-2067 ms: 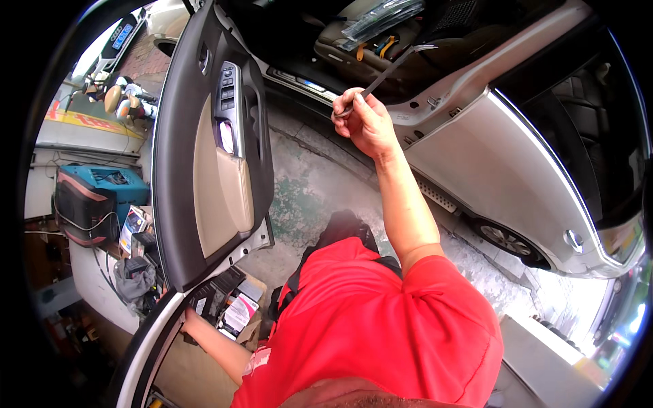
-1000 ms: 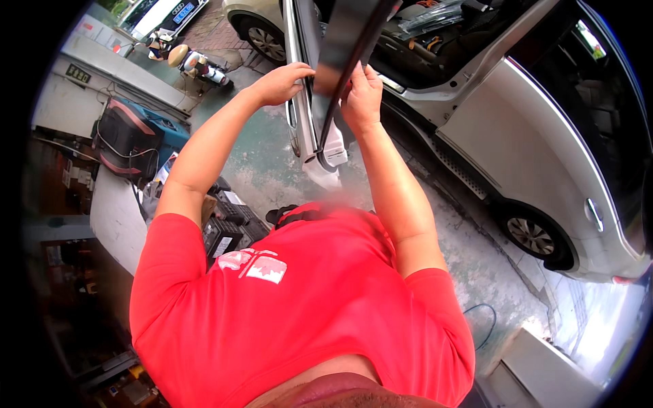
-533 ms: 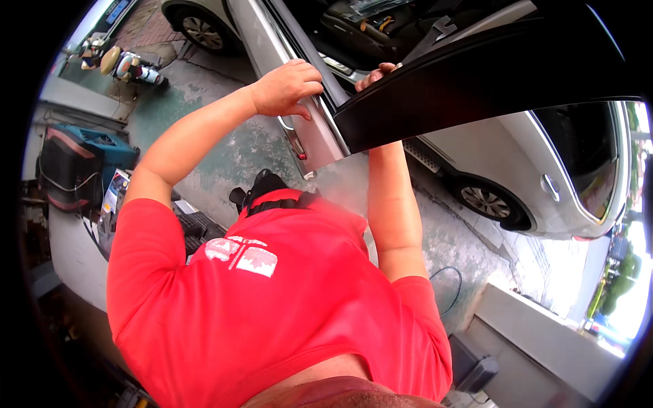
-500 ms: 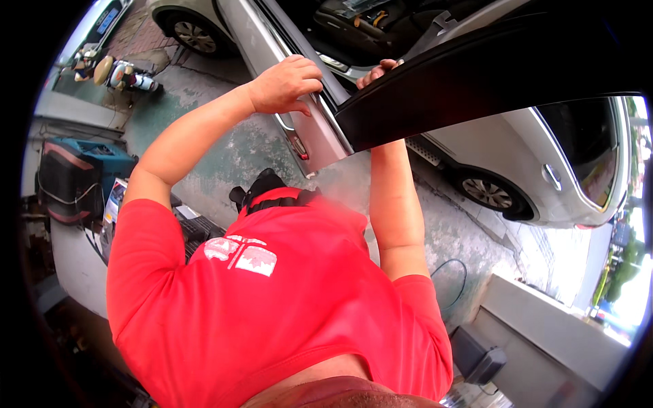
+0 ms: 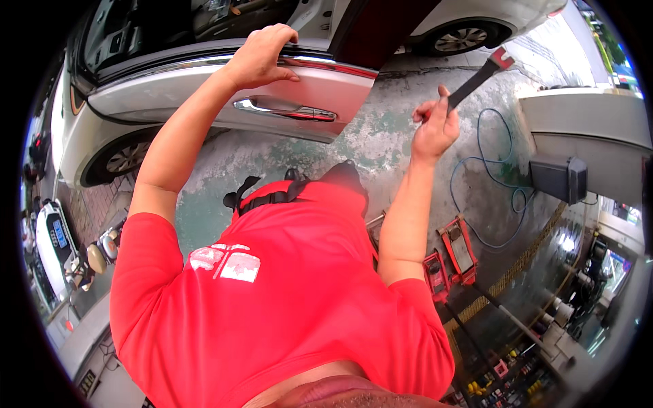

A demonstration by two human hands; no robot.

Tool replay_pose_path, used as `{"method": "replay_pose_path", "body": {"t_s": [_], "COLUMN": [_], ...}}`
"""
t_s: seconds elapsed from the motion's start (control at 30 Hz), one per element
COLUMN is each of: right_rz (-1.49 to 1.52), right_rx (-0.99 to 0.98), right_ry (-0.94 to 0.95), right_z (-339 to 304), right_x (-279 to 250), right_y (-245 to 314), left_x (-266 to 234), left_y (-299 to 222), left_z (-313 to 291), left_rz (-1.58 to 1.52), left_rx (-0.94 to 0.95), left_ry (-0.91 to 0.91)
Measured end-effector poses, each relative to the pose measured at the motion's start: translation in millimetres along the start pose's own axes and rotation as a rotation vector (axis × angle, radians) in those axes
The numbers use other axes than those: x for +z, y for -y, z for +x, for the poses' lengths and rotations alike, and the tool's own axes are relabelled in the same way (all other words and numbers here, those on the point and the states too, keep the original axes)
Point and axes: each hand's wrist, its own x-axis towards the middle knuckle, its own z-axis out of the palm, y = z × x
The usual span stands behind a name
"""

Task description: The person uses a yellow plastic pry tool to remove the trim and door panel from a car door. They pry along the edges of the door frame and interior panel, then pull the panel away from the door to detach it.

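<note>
My left hand [image 5: 262, 58] is hooked over the chrome-trimmed sill of a white car door [image 5: 170, 92], fingers over the top edge and thumb against the outer panel. The chrome door handle [image 5: 286, 110] sits just below that hand. My right hand [image 5: 437, 132] is raised to the right of the door, apart from it. Its fingers close around a flat dark pry bar [image 5: 476, 80] with a red notched end pointing up and to the right.
Beyond the door is the car's dark interior [image 5: 224, 24]. Another white car's wheel [image 5: 457, 39] shows at the far right. A blue hose [image 5: 500, 160] curls on the floor near a grey box [image 5: 558, 178]. Red floor jacks [image 5: 459, 251] stand by my right elbow; a parked scooter [image 5: 98, 258] is at left.
My view has turned to the right. My right hand has come out from behind the door frame and now shows the pry bar. My left hand stays on the door's top edge.
</note>
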Motion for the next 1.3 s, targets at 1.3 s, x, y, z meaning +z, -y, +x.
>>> {"method": "replay_pose_path", "body": {"t_s": [1.3], "right_rz": [0.206], "right_rx": [0.772], "right_ry": [0.307], "right_z": [-128], "right_x": [111], "right_y": [9], "left_x": [9], "left_y": [16], "left_z": [6], "left_rz": [-0.038], "left_rx": [0.002], "left_ry": [-0.051]}}
